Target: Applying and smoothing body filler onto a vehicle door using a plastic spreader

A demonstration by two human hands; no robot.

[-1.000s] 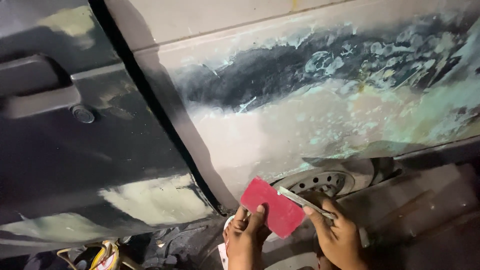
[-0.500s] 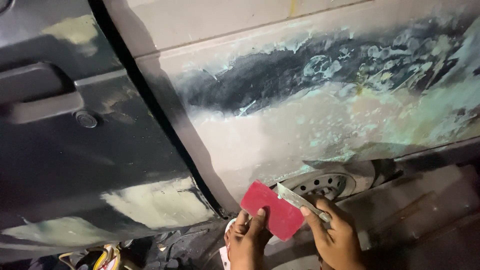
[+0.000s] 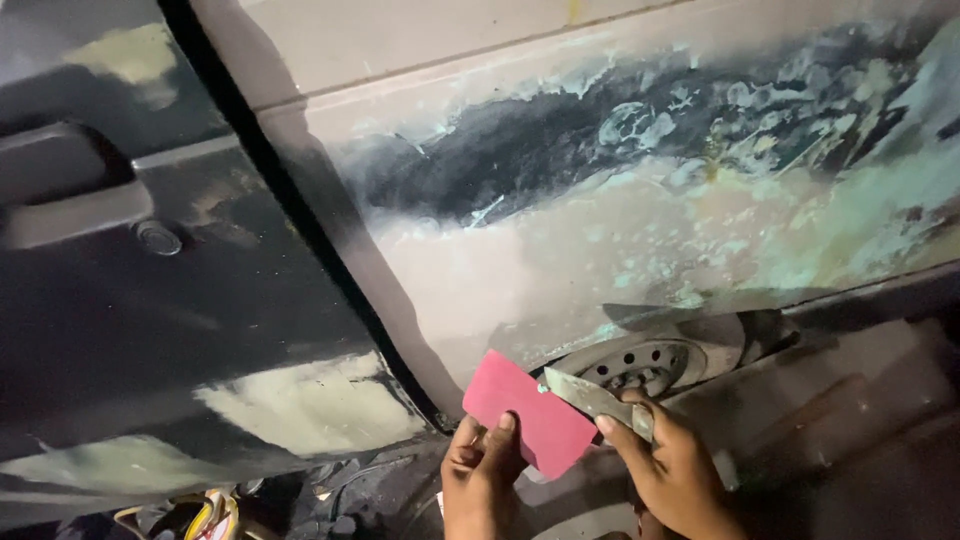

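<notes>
Low in the view, the red spreader card (image 3: 528, 418) sits just below the car's rear panel (image 3: 640, 240), tilted so that its flat face is turned up toward the person. The left hand (image 3: 483, 478) pinches it from beneath, thumb lying across the lower part of the face and fingers behind, which keeps the card steady as a small palette. Touching the card's upper right edge is the putty knife (image 3: 592, 394), its filler-caked blade laid nearly flat against that edge, seemingly so paste can be wiped or drawn across it. The right hand (image 3: 672, 470) is closed round the knife's handle, index finger stretched along the top for pressure and control.

Directly behind the card, a steel wheel (image 3: 650, 362) with round holes shows under the arch. Above the card, the rear panel is covered in pale filler with a dark sanded band and greenish patches, suggesting a surface under repair. Left of the card, across the dark door gap, the black door (image 3: 170, 300) carries its own cream filler patch (image 3: 315, 405), with a door handle (image 3: 75, 205) higher up.
</notes>
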